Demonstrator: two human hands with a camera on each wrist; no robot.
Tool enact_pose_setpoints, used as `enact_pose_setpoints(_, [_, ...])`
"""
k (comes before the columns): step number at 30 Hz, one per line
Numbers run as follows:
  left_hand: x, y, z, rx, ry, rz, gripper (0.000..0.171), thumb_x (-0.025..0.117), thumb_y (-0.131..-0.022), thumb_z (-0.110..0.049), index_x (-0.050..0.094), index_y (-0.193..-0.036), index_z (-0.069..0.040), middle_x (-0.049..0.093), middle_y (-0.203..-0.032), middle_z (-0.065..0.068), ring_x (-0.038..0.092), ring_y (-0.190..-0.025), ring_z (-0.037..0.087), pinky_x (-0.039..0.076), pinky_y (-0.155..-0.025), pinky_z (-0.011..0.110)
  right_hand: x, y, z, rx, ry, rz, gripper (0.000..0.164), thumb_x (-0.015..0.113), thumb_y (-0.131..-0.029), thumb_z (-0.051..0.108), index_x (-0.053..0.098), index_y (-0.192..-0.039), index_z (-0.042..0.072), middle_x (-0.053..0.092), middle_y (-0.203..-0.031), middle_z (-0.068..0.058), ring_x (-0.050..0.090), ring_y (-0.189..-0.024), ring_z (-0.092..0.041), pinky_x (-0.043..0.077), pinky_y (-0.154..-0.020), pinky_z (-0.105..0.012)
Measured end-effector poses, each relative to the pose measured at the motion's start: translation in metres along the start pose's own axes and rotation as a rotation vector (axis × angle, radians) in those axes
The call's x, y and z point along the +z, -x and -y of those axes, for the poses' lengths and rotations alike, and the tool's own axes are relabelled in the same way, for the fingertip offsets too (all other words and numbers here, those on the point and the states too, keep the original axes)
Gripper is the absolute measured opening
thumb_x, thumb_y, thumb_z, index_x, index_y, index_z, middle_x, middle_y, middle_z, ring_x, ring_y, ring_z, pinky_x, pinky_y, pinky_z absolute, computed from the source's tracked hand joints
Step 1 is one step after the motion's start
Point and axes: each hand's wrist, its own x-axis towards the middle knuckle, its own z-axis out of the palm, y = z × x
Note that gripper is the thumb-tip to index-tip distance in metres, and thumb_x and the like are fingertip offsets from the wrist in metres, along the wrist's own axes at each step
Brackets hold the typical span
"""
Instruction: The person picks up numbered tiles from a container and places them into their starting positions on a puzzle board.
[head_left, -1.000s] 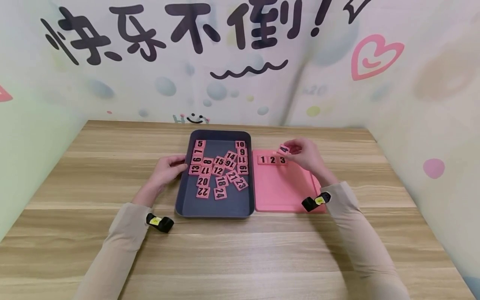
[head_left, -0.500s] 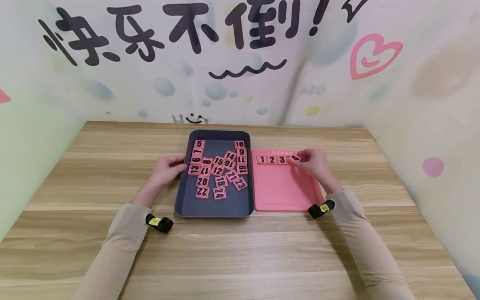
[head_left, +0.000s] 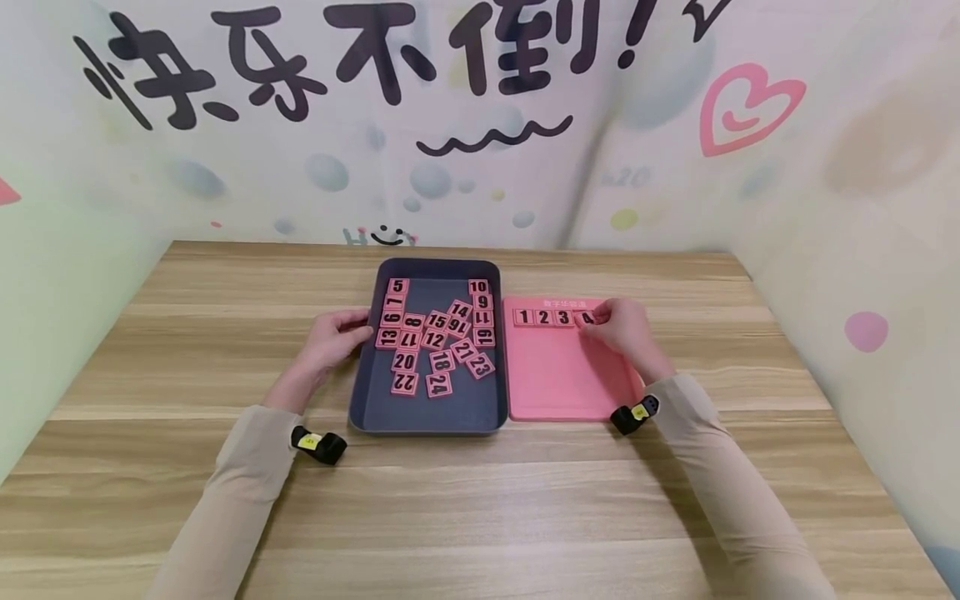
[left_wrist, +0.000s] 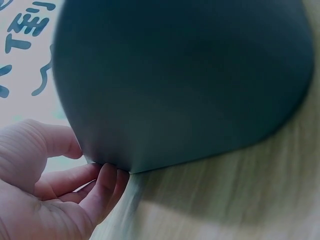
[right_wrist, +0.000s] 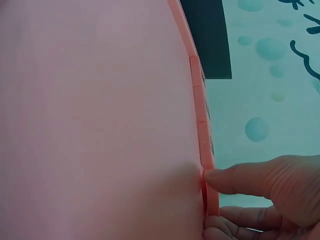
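In the head view, my right hand (head_left: pixel 624 325) pinches the pink tile marked 4 (head_left: pixel 587 318) between thumb and fingers. This tile lies at the right end of a row with tiles 1 (head_left: pixel 524 317), 2 (head_left: pixel 543 317) and 3 (head_left: pixel 563 317), along the top of a pink square board (head_left: pixel 562 379). From the right wrist view, the thumb (right_wrist: pixel 235 177) presses one side of the tile (right_wrist: pixel 212 197), with fingers at its outer end. My left hand (head_left: pixel 327 342) holds the left side of a dark grey tray (head_left: pixel 427 417); its thumb and bent fingers meet the tray wall (left_wrist: pixel 180 110).
Inside the tray lie several loose numbered tiles, such as 5 (head_left: pixel 398 287), 12 (head_left: pixel 433 340) and 24 (head_left: pixel 439 385), turned various ways. The tray stands directly left of the board on a wooden table (head_left: pixel 480 508). A printed backdrop (head_left: pixel 300 183) rises behind the table.
My right hand has brought tile 4 from above tile 3 rightward and down to the row's right end, turning it upright. The left hand stays on the tray.
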Motion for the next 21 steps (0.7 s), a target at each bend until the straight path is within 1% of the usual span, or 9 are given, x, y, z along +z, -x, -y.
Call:
enact_pose_setpoints(3, [0.0,0.001,0.0,0.002,-0.008,0.0,0.043,0.049,-0.095,-0.005,0.042,-0.135,0.008,0.043,-0.138,0.026,0.04,-0.126,0.034,0.033,-0.105,0.043,0.0,-0.002,0.001,-0.013,0.023,0.012,0.031,0.076,-0.077,0.013,0.066,-0.094,-0.01,0.066,-0.083,-0.017,0.057,-0.074,-0.024,0.046,-0.066,-0.031])
enact_pose_setpoints(6, [0.0,0.0,0.0,0.003,-0.009,0.001,0.043,0.049,-0.095,-0.006,0.043,-0.135,0.007,0.043,-0.139,0.025,0.039,-0.127,0.034,0.033,-0.105,0.043,0.0,-0.003,0.0,-0.019,0.021,0.023,0.029,0.075,-0.076,0.009,0.066,-0.094,-0.011,0.067,-0.085,-0.021,0.06,-0.078,-0.027,0.049,-0.069,-0.034])
enact_pose_setpoints(12, [0.0,-0.002,0.002,0.015,-0.007,-0.007,0.043,0.05,-0.094,-0.005,0.043,-0.135,0.008,0.043,-0.138,0.025,0.039,-0.127,0.034,0.032,-0.106,0.042,-0.002,-0.008,-0.002,-0.008,0.013,0.037,0.024,0.072,-0.077,0.002,0.066,-0.095,-0.012,0.067,-0.09,-0.025,0.063,-0.078,-0.027,0.052,-0.065,-0.031])
enact_pose_setpoints(17, [0.0,-0.003,0.003,0.021,-0.015,-0.01,0.044,0.051,-0.093,-0.004,0.044,-0.134,0.008,0.044,-0.137,0.026,0.04,-0.127,0.035,0.033,-0.105,0.042,-0.004,-0.01,-0.003,-0.019,0.052,0.019,0.022,0.075,-0.076,0.005,0.069,-0.091,-0.01,0.068,-0.088,-0.023,0.062,-0.078,-0.028,0.051,-0.066,-0.033])
enact_pose_setpoints(21, [0.0,-0.003,0.004,0.019,-0.012,-0.011,0.044,0.05,-0.093,-0.004,0.043,-0.134,0.008,0.044,-0.137,0.026,0.041,-0.125,0.035,0.034,-0.104,0.042,-0.006,-0.011,-0.002,-0.027,0.061,0.035,0.023,0.076,-0.075,0.007,0.069,-0.09,-0.009,0.069,-0.087,-0.021,0.061,-0.077,-0.027,0.05,-0.065,-0.032])
